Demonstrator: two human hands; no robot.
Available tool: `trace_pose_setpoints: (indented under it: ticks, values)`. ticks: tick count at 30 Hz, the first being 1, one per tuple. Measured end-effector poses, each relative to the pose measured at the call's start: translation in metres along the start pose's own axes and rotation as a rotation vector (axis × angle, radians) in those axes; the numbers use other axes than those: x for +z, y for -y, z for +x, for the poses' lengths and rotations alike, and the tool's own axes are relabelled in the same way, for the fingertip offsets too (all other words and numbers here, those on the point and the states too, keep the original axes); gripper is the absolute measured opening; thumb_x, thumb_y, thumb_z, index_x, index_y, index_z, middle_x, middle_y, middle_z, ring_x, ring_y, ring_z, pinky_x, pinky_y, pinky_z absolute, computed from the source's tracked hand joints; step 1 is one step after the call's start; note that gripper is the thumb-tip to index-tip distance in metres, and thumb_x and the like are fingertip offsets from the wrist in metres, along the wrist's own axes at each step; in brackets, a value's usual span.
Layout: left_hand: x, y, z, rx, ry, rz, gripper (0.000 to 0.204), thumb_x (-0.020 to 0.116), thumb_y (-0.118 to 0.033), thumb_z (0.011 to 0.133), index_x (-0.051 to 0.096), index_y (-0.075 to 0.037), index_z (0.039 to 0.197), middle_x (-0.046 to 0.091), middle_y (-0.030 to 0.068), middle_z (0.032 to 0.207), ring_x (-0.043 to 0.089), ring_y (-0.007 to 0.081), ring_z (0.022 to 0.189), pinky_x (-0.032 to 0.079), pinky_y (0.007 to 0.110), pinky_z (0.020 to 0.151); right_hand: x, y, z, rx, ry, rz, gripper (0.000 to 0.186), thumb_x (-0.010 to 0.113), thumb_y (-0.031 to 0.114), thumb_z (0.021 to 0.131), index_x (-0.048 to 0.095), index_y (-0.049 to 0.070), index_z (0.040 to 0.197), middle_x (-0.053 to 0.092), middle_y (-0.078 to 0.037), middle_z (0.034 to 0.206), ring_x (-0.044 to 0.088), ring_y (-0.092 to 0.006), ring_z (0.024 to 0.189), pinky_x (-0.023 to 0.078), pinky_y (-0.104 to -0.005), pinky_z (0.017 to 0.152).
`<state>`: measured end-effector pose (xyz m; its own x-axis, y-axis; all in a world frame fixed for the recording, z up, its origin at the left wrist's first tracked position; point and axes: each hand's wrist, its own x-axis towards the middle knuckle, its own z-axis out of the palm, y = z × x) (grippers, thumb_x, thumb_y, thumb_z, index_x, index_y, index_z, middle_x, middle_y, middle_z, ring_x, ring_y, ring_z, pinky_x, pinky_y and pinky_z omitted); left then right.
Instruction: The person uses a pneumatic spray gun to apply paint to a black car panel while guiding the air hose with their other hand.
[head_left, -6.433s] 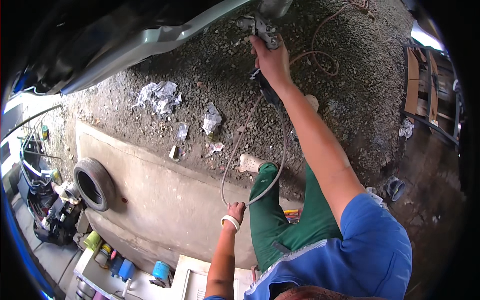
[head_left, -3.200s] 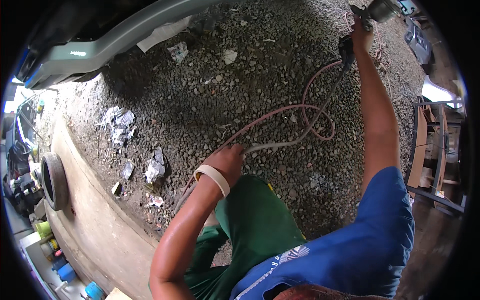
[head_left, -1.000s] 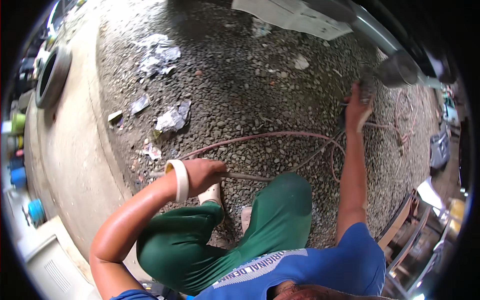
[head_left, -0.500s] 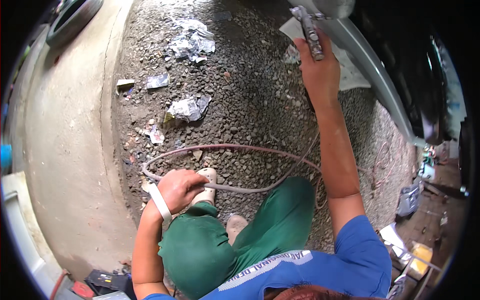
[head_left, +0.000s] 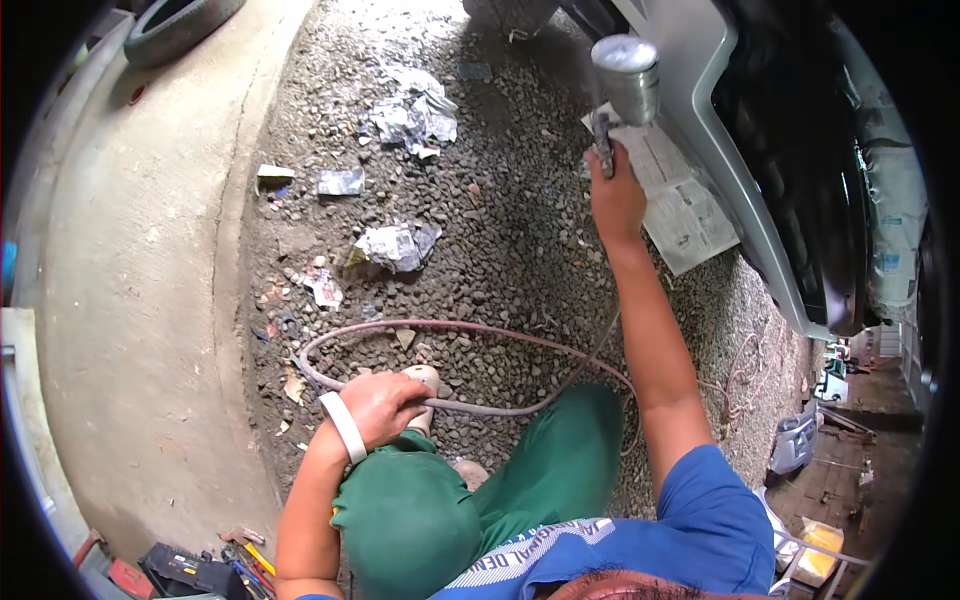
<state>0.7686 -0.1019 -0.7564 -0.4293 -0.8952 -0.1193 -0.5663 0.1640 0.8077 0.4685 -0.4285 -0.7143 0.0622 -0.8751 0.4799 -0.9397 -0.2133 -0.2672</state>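
Spray gun (head_left: 620, 95) gripped in right hand (head_left: 617, 195), aimed at grey car panel (head_left: 730, 150); spraying step judged underway. Left hand (head_left: 385, 405) closed on air hose (head_left: 480, 330); next pass needs slack fed, steady nozzle.

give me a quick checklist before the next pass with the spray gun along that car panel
1. Grip on the spray gun: ok, the right hand is closed on its handle, cup upright.
2. Air hose managed: ok, the left hand holds a loop of it by the knee.
3. Hose path: not ok, it curls across the gravel close to the person's legs and could snag.
4. Masking: cannot tell, a newspaper sheet lies under the grey car panel, but how much it covers is unclear.
5. Ground near the work: not ok, crumpled paper scraps lie loose on the gravel.
6. Nozzle aim at the panel: cannot tell from this angle.
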Motion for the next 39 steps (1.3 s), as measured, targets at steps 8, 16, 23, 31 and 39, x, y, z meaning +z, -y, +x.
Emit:
trace_pose_setpoints:
  ticks: [8, 16, 23, 31, 39]
  values:
    - [0.014, 0.024, -0.012, -0.327, 0.284, -0.225, 0.03, 0.072, -0.021, 0.09, 0.071, -0.006, 0.115, 0.073, 0.0172, 0.105, 0.07, 0.0333, 0.099, 0.054, 0.043, 0.09, -0.028, 0.0, 0.006, -0.026, -0.15, 0.101, 0.046, 0.069, 0.039, 0.097, 0.057, 0.01, 0.132, 0.072, -0.019, 0.105, 0.071, -0.0415, 0.089, 0.057, -0.0497, 0.073]
    - [0.064, 0.077, -0.037, -0.48, 0.42, -0.675, 0.049, 0.062, -0.035, 0.1, 0.062, 0.0, 0.135, 0.068, 0.0154, 0.128, 0.063, 0.025, 0.118, 0.048, 0.036, 0.104, -0.083, 0.012, -0.063, 0.101, 0.017, 0.818, 0.055, 0.072, 0.021, 0.098, 0.052, 0.006, 0.147, 0.069, -0.007, 0.094, 0.063, -0.0124, 0.077, 0.054, -0.0309, 0.067]
    - [-0.038, -0.033, -0.016, -0.407, -0.016, -0.591, 0.055, 0.066, -0.031, 0.102, 0.051, -0.002, 0.145, 0.061, 0.0154, 0.138, 0.059, 0.0231, 0.127, 0.048, 0.038, 0.106, -0.082, 0.008, -0.169, 0.229, 0.084, 0.959, 0.055, 0.071, 0.014, 0.098, 0.051, 0.004, 0.149, 0.065, -0.003, 0.09, 0.059, -0.0094, 0.072, 0.052, -0.0271, 0.065]
    - [-0.055, -0.264, 0.026, 0.291, 0.02, 0.168, 0.056, 0.072, -0.033, 0.091, 0.057, -0.004, 0.136, 0.065, 0.0181, 0.123, 0.062, 0.0359, 0.114, 0.05, 0.045, 0.099, -0.081, -0.004, -0.203, 0.284, 0.115, 1.039, 0.051, 0.072, 0.01, 0.097, 0.055, 0.005, 0.145, 0.067, -0.004, 0.098, 0.059, -0.0084, 0.073, 0.052, -0.0265, 0.065]
    - [0.048, -0.274, 0.039, 0.354, 0.482, 0.428, 0.063, 0.071, -0.039, 0.088, 0.053, -0.008, 0.14, 0.063, 0.0097, 0.115, 0.063, 0.0271, 0.106, 0.052, 0.04, 0.088, -0.108, -0.001, -0.207, 0.415, 0.087, 1.267, 0.049, 0.071, 0.008, 0.097, 0.056, 0.005, 0.143, 0.068, -0.008, 0.113, 0.062, -0.0094, 0.084, 0.054, -0.026, 0.066]
